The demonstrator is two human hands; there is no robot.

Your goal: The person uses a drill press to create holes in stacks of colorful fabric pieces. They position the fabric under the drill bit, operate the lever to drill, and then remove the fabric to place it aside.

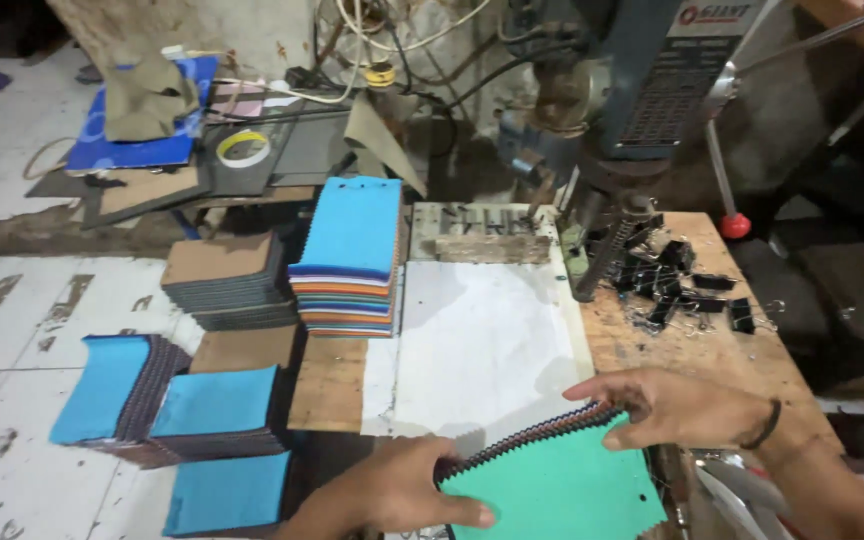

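**Both hands on a green-topped swatch stack at the near edge of the bench**

The right hand (677, 405) is closed in a pinch on the far right corner of the swatch stack (557, 480), thumb below and fingers lying over the zigzag-cut edge. The left hand (402, 490) clamps the stack's near left corner, thumb pressed flat on the green top sheet; its fingers are hidden under the fabric, so how deep they reach is hard to tell. Between the two hands the stack lies tilted, its pinked edge running from lower left up toward the right — the long axis slants across the person's front, with the right hand at the higher, farther end.

Just beyond the stack is the white sheet (482, 340) covering the middle of the wooden bench (712, 350), bare and open. Farther on stands the drill press (632, 110), its spindle coming down near the bench's back edge, beside a pile of black binder clips (667, 280) on the right. The lever with a red knob (735, 225) hangs at the right side of the machine.

To the left of the white sheet rises a tall blue-topped stack of swatches (350, 260), with a cardboard-topped stack (227, 275) next to it. Lower left, off the bench edge, three more blue-topped piles (217, 410) sit close together — well apart from the hands.
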